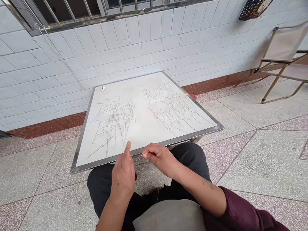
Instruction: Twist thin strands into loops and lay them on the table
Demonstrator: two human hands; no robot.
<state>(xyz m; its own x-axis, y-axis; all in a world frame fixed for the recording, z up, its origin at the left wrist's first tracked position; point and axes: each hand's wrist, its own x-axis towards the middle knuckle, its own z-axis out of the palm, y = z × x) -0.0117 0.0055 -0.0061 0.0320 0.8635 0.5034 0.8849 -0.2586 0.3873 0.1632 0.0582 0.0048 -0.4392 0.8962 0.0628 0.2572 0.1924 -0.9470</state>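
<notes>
A low white table (154, 128) with a metal rim stands in front of my knees. On its left half lies a loose pile of thin dark straight strands (113, 120). On its right half lie several strands bent into small loops (169, 107), set out in rows. My left hand (124, 173) hovers at the near table edge with one finger stretched up toward the pile. My right hand (160, 157) pinches one thin strand (140, 157) between thumb and fingers, right beside the left hand.
A small white and red object (103, 88) sits at the table's far left corner. A white tiled wall (144, 48) rises behind the table. A folding chair (281, 61) stands at the right on the speckled floor (264, 154).
</notes>
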